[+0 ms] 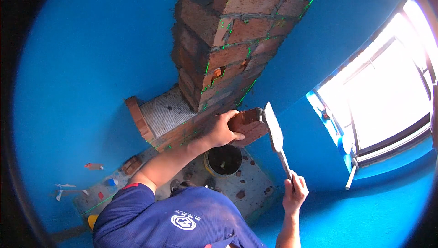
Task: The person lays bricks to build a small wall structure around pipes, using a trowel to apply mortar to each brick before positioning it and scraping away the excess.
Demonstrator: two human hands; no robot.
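Note:
My left hand (220, 130) is closed around one end of a reddish brick (253, 135), holding it up in front of the brickwork. In my right hand (295, 193) is the handle of a bricklaying trowel (275, 131), its pale, mortar-smeared blade pointing up. The blade's edge is against or just beside the brick's far end, where some grey mortar shows. Behind them rises a brick column (242, 31) with mortar joints, and a low brick wall (175, 135) runs from its foot to the left.
Below the brick, a bucket (206, 162) with dark contents stands on the debris-strewn floor (255, 179). Left lie a loose brick (132, 165) and small scraps. Green laser lines cross the column. A bright window (383, 97) opens in the blue wall (100, 38) at right.

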